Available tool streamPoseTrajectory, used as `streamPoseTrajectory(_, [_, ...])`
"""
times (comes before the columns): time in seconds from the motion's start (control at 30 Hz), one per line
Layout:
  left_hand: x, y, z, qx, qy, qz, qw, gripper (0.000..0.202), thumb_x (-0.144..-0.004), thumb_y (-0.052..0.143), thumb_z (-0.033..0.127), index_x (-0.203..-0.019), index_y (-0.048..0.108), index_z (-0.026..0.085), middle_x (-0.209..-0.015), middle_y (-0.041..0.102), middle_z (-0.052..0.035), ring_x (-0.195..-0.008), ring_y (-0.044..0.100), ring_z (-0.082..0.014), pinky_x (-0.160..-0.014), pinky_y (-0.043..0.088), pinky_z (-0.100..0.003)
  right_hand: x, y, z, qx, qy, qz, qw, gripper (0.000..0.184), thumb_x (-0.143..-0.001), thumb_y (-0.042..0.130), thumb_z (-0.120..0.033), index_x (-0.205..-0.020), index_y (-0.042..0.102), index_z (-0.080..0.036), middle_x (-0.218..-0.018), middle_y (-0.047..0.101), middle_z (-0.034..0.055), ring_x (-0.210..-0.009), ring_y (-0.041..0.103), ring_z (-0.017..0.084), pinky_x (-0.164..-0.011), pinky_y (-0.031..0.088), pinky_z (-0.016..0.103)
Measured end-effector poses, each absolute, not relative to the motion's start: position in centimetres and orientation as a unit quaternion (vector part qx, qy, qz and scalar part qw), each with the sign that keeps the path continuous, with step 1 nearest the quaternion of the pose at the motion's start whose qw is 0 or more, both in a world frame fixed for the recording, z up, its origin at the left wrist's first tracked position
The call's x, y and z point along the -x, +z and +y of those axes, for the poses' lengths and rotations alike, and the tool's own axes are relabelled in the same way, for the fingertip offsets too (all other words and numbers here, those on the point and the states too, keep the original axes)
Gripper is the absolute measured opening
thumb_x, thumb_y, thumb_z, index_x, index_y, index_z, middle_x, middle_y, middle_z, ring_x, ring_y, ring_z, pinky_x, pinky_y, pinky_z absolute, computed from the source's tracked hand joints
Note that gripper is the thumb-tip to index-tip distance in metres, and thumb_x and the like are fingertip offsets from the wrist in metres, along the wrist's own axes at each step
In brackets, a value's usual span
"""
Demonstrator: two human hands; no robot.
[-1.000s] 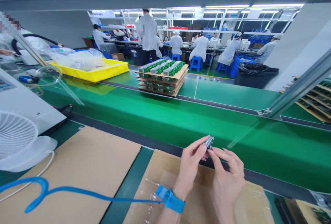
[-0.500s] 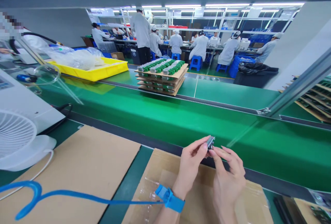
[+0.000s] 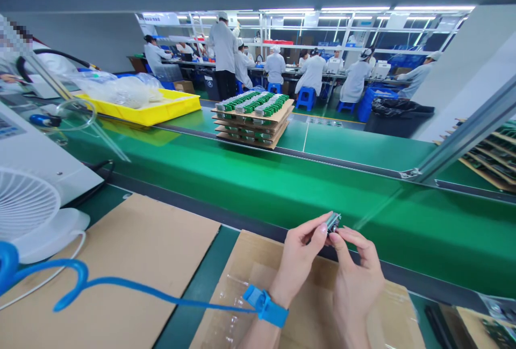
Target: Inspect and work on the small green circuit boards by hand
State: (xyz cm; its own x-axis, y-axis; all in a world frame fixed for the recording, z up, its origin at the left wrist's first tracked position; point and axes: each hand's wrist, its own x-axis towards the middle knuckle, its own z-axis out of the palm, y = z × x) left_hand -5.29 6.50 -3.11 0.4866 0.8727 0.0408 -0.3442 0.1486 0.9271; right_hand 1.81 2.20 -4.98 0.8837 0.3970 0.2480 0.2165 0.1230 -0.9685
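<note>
Between the fingertips of both hands is a small electronic module (image 3: 332,222), grey on top with dark parts beneath; its exact kind is too small to make out. My left hand (image 3: 302,249) pinches its left side between thumb and fingers. From the right, my right hand (image 3: 357,263) has its thumb and fingertips closed on the module's lower right edge. A blue wrist strap (image 3: 266,307) with a coiled cord circles my left wrist. Both hands are above a taped cardboard sheet (image 3: 229,290), close to the green conveyor belt (image 3: 242,187).
Across the belt stand cardboard layers (image 3: 278,123) bearing green circuit boards and a yellow tray (image 3: 161,112) of plastic bags. A white fan (image 3: 28,214) and another cardboard sheet (image 3: 141,252) lie left. More boards (image 3: 497,333) sit lower right. Several people in white coats work behind.
Both hands keep hold of the module, which has shifted slightly right and tilted a little. My right fingers have curled in closer. The blue cord has swung upward at the left.
</note>
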Motion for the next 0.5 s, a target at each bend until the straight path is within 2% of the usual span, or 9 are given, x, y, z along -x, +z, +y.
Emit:
streamPoseTrajectory(0.13, [5.3, -3.0, 6.5, -0.489, 0.428, 0.264, 0.712, 0.034, -0.086, 0.059, 0.038, -0.113, 0.067, 0.018, -0.115, 0.066, -0.0090, -0.104, 0.061, -0.0268, -0.087, 0.052, -0.034, -1.9, -5.1, 2.4, 0.642, 0.131, -0.189, 0.731, 0.028, -0.066, 0.075, -0.036, -0.084, 0.064, -0.019, -0.094, 0.065, 0.0058, -0.098, 0.058, 0.024, -0.092, 0.042, 0.043])
streamPoseTrajectory(0.27, [5.5, -2.7, 6.6, -0.486, 0.424, 0.262, 0.718, 0.034, -0.086, 0.059, 0.037, -0.113, 0.067, 0.017, -0.116, 0.066, -0.0088, -0.107, 0.060, -0.0274, -0.089, 0.051, -0.034, -2.5, -5.3, 2.7, 0.592, 0.262, -0.168, 0.744, 0.053, -0.063, 0.077, -0.040, -0.109, 0.060, -0.018, -0.103, 0.068, 0.0083, -0.096, 0.062, 0.025, -0.083, 0.049, 0.041])
streamPoseTrajectory(0.4, [5.7, -2.4, 6.7, -0.499, 0.414, 0.255, 0.717, 0.030, -0.089, 0.054, 0.034, -0.111, 0.068, 0.019, -0.119, 0.064, -0.0059, -0.120, 0.051, -0.0268, -0.104, 0.040, -0.037, -3.1, -5.0, 2.6, 0.536, 0.403, -0.187, 0.718, 0.051, -0.065, 0.076, -0.043, -0.106, 0.067, -0.015, -0.105, 0.069, 0.0126, -0.098, 0.063, 0.028, -0.085, 0.049, 0.043])
streamPoseTrajectory(0.5, [5.8, -2.4, 6.6, -0.506, 0.409, 0.249, 0.717, 0.029, -0.089, 0.054, 0.034, -0.112, 0.067, 0.020, -0.122, 0.062, -0.0043, -0.127, 0.044, -0.0265, -0.110, 0.032, -0.038, -3.3, -4.6, 2.3, 0.507, 0.445, -0.188, 0.714, 0.049, -0.067, 0.075, -0.044, -0.109, 0.068, -0.020, -0.110, 0.068, 0.0111, -0.105, 0.060, 0.028, -0.091, 0.045, 0.044])
